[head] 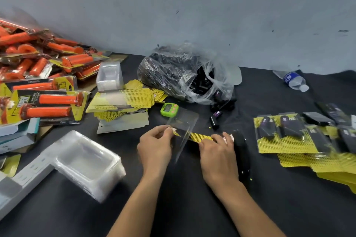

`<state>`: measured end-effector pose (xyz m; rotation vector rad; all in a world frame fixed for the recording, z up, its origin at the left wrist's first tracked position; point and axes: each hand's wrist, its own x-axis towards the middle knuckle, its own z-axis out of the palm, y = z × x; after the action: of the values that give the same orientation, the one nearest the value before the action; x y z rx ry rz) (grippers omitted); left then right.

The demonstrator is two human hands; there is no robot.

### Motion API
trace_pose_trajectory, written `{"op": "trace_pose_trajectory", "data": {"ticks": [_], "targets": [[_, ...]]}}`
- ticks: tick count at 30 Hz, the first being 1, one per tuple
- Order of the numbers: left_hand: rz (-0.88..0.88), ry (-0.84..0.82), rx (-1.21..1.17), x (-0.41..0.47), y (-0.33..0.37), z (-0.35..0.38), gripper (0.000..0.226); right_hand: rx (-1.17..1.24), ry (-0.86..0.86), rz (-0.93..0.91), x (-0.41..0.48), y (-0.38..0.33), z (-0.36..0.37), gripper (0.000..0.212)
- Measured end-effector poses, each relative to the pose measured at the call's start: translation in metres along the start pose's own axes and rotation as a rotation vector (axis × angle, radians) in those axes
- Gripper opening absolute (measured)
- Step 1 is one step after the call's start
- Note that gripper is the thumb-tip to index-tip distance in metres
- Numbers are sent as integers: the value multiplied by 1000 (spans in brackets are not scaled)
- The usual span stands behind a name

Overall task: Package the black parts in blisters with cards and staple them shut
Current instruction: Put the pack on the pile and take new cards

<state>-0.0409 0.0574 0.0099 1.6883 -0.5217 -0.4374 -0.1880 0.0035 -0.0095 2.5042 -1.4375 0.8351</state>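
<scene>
Black tabletop, near edge | left hand pinches blister, right hand pinches card | risk: card could jam crooked (flimsy plastic).

**Both hands pinching, forearms converging**

The bare left hand and right hand reach forward side by side, knuckles up, fingers curled. Each pinches one end of a yellow dotted paper card.

The black desk carries a bag of black parts, stacked yellow cards, clear blisters, finished packs and a bottle.
</scene>
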Motion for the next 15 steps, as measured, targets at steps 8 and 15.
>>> {"op": "trace_pose_trajectory", "data": {"ticks": [8, 15], "targets": [[-24, -144, -213, 58, 14, 44, 6, 42, 106, 171, 17, 42, 3, 27], [102, -545, 83, 70, -8, 45, 18, 716, 234, 439, 19, 59, -8, 45]]}}
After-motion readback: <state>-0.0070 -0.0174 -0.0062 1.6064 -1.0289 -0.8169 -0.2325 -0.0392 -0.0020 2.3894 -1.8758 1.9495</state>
